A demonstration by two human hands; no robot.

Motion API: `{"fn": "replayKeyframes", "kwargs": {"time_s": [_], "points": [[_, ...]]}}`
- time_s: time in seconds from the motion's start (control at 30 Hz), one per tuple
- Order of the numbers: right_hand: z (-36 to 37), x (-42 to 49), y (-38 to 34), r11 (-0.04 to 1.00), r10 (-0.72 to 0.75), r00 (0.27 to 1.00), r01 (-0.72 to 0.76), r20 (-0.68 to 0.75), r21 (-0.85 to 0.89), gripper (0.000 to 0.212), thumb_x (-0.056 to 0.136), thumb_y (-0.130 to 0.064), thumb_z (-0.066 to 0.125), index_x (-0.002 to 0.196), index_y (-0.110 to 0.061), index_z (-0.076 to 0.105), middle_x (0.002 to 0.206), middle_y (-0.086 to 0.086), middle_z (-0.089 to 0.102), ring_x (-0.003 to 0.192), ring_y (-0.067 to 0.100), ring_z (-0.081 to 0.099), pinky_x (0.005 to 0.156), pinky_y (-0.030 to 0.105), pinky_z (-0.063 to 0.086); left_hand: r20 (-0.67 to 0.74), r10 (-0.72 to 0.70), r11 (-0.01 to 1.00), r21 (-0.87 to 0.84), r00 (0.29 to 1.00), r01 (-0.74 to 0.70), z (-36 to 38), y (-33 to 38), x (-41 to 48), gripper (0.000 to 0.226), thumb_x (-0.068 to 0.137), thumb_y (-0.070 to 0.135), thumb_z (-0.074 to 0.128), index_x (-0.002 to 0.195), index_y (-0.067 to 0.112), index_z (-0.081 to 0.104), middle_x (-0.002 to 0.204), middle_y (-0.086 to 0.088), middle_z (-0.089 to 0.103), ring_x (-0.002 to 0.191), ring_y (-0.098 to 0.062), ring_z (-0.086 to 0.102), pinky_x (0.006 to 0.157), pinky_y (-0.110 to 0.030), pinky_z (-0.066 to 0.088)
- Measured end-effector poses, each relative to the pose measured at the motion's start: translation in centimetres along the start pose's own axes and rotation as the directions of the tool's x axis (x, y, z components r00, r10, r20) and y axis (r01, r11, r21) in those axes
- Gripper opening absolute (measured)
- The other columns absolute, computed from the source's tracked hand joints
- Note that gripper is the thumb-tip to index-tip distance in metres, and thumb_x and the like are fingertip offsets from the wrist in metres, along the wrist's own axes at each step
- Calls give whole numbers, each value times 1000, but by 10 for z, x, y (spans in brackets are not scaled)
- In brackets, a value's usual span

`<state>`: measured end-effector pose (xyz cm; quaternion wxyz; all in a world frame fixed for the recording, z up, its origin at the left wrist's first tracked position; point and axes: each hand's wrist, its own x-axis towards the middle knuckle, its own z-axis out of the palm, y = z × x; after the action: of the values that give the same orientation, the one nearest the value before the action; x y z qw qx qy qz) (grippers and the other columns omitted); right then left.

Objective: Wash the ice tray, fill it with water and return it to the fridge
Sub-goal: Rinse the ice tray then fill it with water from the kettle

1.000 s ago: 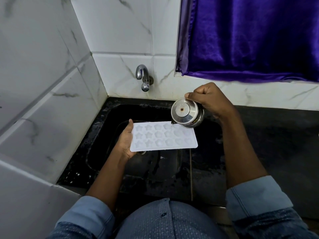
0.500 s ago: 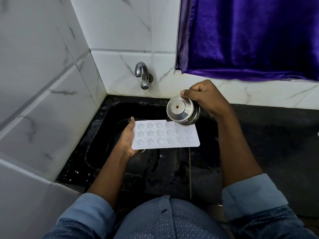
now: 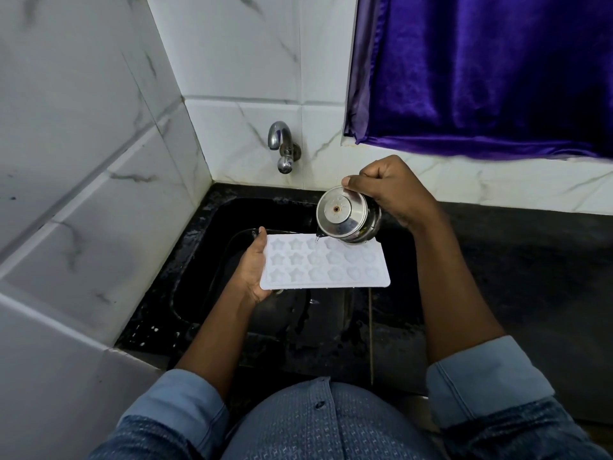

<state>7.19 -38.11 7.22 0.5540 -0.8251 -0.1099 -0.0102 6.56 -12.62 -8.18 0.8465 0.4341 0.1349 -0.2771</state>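
Note:
A white ice tray (image 3: 331, 267) with star and round moulds is held level over the black sink (image 3: 212, 260). My left hand (image 3: 249, 271) grips its left short edge, thumb on top. My right hand (image 3: 393, 190) grips a small steel pot (image 3: 345, 215), tipped so its bottom faces me. A thin stream of water runs from the pot's rim into the tray's far row.
A chrome tap (image 3: 282, 146) sticks out of the white marble-tiled wall above the sink. The tiled wall closes in on the left. Wet black counter (image 3: 517, 260) spreads to the right. A purple curtain (image 3: 481, 71) hangs at the back right.
The pot has shifted slightly left along the tray's far row, still pouring. The left hand keeps the tray steady.

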Motion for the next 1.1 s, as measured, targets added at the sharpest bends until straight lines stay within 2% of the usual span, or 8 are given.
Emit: {"fn": "replayKeyframes", "kwargs": {"time_s": [0.13, 0.33, 0.4, 0.5, 0.63, 0.77, 0.9, 1.1], "points": [[1, 1, -1, 1000, 0, 1000, 0, 0, -2, 56, 92, -22, 76, 68, 19, 47, 60, 9, 33, 53, 18, 31, 53, 28, 27, 11, -4, 1000, -14, 1000, 4, 0, -1, 0, 85, 103, 73, 29, 141, 3, 60, 133, -22, 70, 114, -39, 73, 94, -55, 54], [2, 2, -1, 1000, 2, 1000, -2, -7, -9, 58, 91, -23, 76, 63, 14, 42, 61, 9, 29, 55, 20, 27, 52, 29, 25, 19, -19, 1000, -17, 1000, 19, 0, 1, -2, 84, 103, 73, 28, 135, 4, 63, 134, -23, 69, 113, -39, 73, 81, -50, 63], [2, 2, 0, 1000, 5, 1000, -5, -8, -10, 58, 91, -23, 76, 59, 8, 39, 60, 8, 28, 54, 19, 26, 52, 28, 24, 24, -29, 999, -23, 999, 29, 1, 2, -3, 84, 103, 73, 29, 136, 4, 64, 135, -24, 69, 109, -40, 75, 74, -49, 64], [2, 2, 1, 1000, 14, 1000, -14, -3, -1, 59, 91, -23, 77, 61, 11, 39, 60, 9, 30, 57, 23, 27, 53, 29, 25, 29, -35, 999, -17, 999, 35, 3, 3, -5, 85, 103, 73, 29, 139, 4, 62, 138, -26, 65, 102, -41, 76, 62, -47, 64], [3, 4, 1, 1000, 10, 1000, -10, 2, 1, 59, 90, -24, 77, 62, 11, 40, 60, 9, 30, 57, 23, 27, 54, 31, 26, 15, -38, 999, -13, 999, 38, 2, 3, -3, 85, 102, 73, 29, 140, 4, 61, 131, -24, 70, 103, -41, 76, 63, -47, 64], [7, 8, -3, 1000, -3, 1000, 3, 3, -21, 58, 90, -24, 77, 59, 7, 40, 59, 7, 28, 55, 20, 27, 54, 31, 25, -3, -49, 999, -16, 999, 49, 8, 3, -4, 83, 103, 72, 29, 132, 4, 65, 118, -23, 75, 92, -40, 78, 55, -44, 62], [12, 10, -10, 999, -26, 1000, 26, 14, -36, 58, 92, -25, 75, 66, 16, 43, 61, 9, 28, 56, 21, 27, 52, 27, 27, -31, -40, 999, 0, 999, 40, 10, 2, -3, 82, 103, 73, 29, 129, 5, 68, 125, -24, 73, 93, -40, 78, 55, -43, 62], [19, 13, -14, 998, -40, 999, 41, 23, -55, 59, 93, -24, 75, 68, 19, 44, 62, 9, 28, 53, 16, 26, 50, 25, 27, -40, -24, 1000, -12, 999, 24, 10, 3, -1, 81, 103, 72, 28, 130, 5, 66, 124, -24, 71, 87, -39, 77, 50, -41, 60]]}}
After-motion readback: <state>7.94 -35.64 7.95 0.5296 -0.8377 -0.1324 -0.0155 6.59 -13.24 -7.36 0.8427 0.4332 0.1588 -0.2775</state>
